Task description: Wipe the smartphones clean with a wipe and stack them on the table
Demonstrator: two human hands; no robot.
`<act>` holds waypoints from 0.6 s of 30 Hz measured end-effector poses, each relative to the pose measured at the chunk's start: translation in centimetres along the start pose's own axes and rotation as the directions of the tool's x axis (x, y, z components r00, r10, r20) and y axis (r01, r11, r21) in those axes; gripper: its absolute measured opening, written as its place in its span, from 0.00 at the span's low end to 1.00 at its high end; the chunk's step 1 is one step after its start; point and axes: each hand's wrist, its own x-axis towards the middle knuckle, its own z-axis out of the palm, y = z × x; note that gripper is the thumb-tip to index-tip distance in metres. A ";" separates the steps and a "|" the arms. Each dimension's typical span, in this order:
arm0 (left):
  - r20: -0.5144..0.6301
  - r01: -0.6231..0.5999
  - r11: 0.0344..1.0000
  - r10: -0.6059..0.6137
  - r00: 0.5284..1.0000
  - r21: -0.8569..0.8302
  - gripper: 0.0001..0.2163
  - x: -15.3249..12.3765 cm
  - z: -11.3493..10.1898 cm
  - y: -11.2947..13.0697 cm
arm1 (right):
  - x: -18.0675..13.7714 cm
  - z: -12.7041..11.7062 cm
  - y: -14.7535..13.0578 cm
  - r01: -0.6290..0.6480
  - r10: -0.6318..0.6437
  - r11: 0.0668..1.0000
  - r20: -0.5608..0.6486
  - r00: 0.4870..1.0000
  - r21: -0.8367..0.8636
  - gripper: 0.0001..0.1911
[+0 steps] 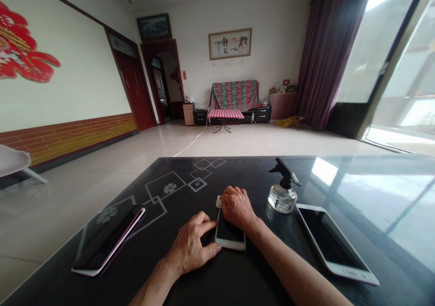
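Evidently we are at a wiping step: our right hand [236, 206], centre of the frame, has its fingers curled closed over a white wad [218, 202] at the far end of the phone [228, 232], which lies on the dark desk [244, 172], lower centre. Our left hand [192, 245] rests just left of it, thumb and forefinger parted, tips at the phone's side and near corner, apparently steadying it. As we judge it, the next move calls for light, even pressure and a firm brace, lest the phone slide. Right of centre, a spray bottle [282, 198] stands apart from our hands.
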 end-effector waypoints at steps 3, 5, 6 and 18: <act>-0.001 -0.004 1.000 0.004 1.000 0.002 0.17 0.0 0.0 0.0 | -0.3 0.0 0.9 -0.058 0.058 0.998 -0.012 0.998 -0.007 0.12; -0.001 -0.008 1.000 0.008 1.000 0.001 0.17 0.0 0.0 -0.1 | -0.6 0.0 1.6 -0.107 0.106 0.994 -0.021 0.994 -0.016 0.12; -0.002 -0.009 1.000 0.009 1.000 0.001 0.18 0.0 0.0 -0.1 | -0.7 -0.1 2.0 -0.129 0.128 0.992 -0.026 0.991 -0.020 0.12; 0.000 0.006 1.000 -0.006 1.000 0.018 0.18 0.1 0.1 -0.2 | -0.2 0.4 1.4 -0.046 0.046 0.999 -0.013 0.999 0.018 0.13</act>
